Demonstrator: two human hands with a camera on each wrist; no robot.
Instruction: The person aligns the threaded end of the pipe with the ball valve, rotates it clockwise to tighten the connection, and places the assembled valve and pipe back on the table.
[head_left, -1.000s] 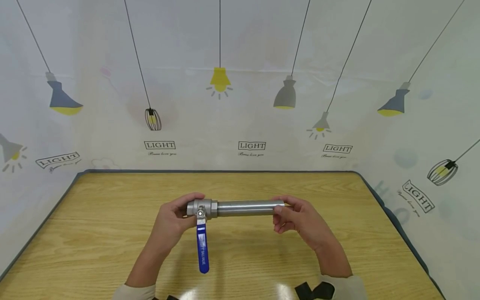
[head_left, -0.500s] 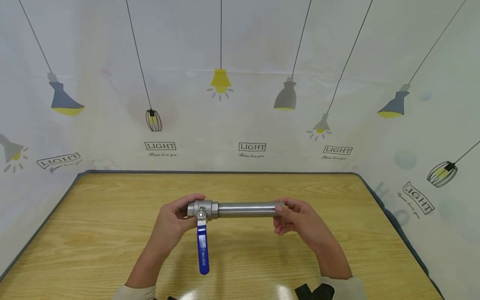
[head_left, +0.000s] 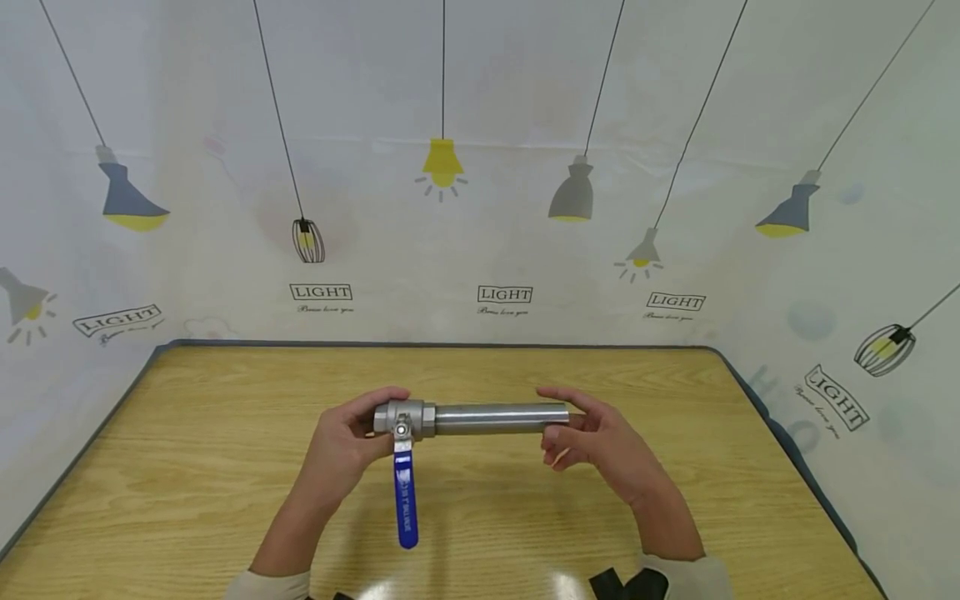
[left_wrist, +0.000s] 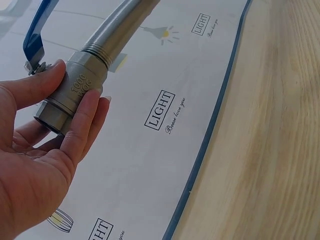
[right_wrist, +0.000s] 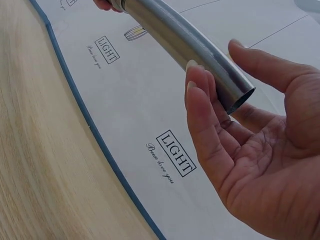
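My left hand (head_left: 341, 454) grips the grey metal body of a ball valve (head_left: 412, 418), thumb on one side and fingers on the other. Its blue lever handle (head_left: 406, 500) points down toward me. A plain steel pipe (head_left: 495, 418) extends level from the valve's right end, held above the table. Some thread shows at the joint between valve (left_wrist: 82, 77) and pipe (left_wrist: 117, 30) in the left wrist view. Around the pipe's open free end, my right hand (head_left: 615, 450) has loose fingers; in the right wrist view its thumb (right_wrist: 265, 62) stands apart from the pipe (right_wrist: 200, 50).
Below lies a wood-grain table (head_left: 225, 467) with a dark blue edge strip (head_left: 442, 342). A pale backdrop (head_left: 502, 233) printed with hanging lamps rises behind and along both sides. Black straps (head_left: 645, 581) show at the right sleeve.
The right hand's thumb and index finger have come off the pipe's end and spread apart. My left hand, the valve and the pipe stay nearly in place.
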